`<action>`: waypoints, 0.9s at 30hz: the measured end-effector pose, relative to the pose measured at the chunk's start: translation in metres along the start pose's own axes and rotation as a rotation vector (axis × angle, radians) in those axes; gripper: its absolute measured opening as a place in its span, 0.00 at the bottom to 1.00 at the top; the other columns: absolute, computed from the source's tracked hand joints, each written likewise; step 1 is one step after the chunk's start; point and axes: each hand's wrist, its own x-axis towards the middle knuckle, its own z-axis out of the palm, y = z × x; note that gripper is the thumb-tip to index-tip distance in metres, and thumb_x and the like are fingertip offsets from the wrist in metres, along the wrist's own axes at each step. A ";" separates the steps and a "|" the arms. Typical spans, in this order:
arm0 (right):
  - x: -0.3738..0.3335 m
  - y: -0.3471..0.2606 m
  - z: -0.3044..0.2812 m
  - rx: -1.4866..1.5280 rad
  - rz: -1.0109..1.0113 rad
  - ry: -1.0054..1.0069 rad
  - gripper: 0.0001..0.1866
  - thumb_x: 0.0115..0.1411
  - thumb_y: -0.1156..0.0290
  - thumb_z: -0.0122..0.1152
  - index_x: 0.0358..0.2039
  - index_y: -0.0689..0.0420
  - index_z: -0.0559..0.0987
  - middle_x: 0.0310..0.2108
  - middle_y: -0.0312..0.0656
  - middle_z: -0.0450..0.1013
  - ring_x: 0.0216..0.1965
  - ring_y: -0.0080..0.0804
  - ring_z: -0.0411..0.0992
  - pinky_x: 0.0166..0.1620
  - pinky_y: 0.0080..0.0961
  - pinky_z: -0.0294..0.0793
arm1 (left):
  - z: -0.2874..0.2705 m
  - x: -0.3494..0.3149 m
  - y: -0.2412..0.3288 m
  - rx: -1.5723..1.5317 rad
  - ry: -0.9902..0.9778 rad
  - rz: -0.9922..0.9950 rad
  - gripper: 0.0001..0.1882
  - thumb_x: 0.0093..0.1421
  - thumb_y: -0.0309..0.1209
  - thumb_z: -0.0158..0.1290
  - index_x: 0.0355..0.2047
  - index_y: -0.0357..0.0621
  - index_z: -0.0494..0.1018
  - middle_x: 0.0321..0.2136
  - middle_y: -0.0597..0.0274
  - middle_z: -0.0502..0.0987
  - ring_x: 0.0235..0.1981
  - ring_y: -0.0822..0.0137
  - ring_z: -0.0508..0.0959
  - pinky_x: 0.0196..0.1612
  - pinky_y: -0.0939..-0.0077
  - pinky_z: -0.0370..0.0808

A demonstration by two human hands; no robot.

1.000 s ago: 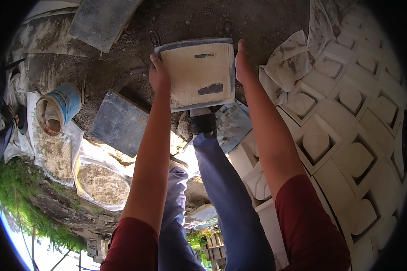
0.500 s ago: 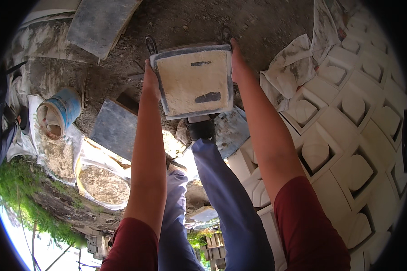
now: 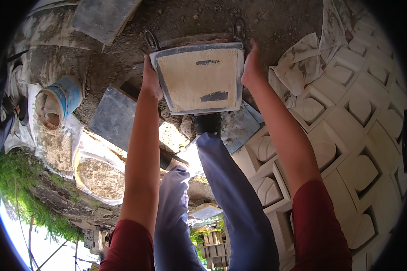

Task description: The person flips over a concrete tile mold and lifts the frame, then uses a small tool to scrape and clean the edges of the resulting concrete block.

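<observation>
Sand-coloured square mould (image 3: 199,79) — grey-rimmed, left hand (image 3: 151,81), right hand (image 3: 252,67) gripping its sides.

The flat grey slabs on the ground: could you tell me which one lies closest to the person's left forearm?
The dark grey slab beside the left forearm, right of the blue bucket. The other grey slab lies far off at the top edge of the picture.

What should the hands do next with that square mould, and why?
Probably lower the mould gently straight down onto the dirt ground. The left hand and right hand grip its opposite sides, holding it level in front of the legs, and it looks full of pale mix. Keeping it flat would likely stop the filling shifting.
</observation>
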 end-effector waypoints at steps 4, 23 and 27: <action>-0.018 0.004 -0.020 0.057 -0.025 -0.061 0.41 0.68 0.33 0.33 0.62 0.55 0.71 0.60 0.44 0.71 0.60 0.39 0.69 0.64 0.40 0.64 | 0.005 -0.013 -0.020 -0.123 -0.014 0.035 0.39 0.70 0.63 0.28 0.58 0.45 0.71 0.53 0.52 0.78 0.53 0.51 0.78 0.57 0.53 0.75; 0.015 0.036 -0.046 0.211 0.351 -0.136 0.20 0.70 0.56 0.48 0.44 0.58 0.81 0.43 0.47 0.79 0.43 0.42 0.78 0.47 0.47 0.79 | -0.070 0.013 -0.014 -0.125 0.057 -0.035 0.37 0.65 0.64 0.44 0.58 0.45 0.72 0.53 0.49 0.77 0.53 0.48 0.77 0.55 0.40 0.74; 0.030 0.042 -0.090 0.171 0.333 -0.152 0.21 0.70 0.54 0.47 0.48 0.57 0.79 0.46 0.48 0.78 0.46 0.45 0.77 0.49 0.51 0.78 | -0.029 0.025 -0.027 -0.038 0.108 -0.332 0.40 0.64 0.66 0.42 0.62 0.46 0.67 0.58 0.47 0.71 0.58 0.43 0.70 0.55 0.30 0.66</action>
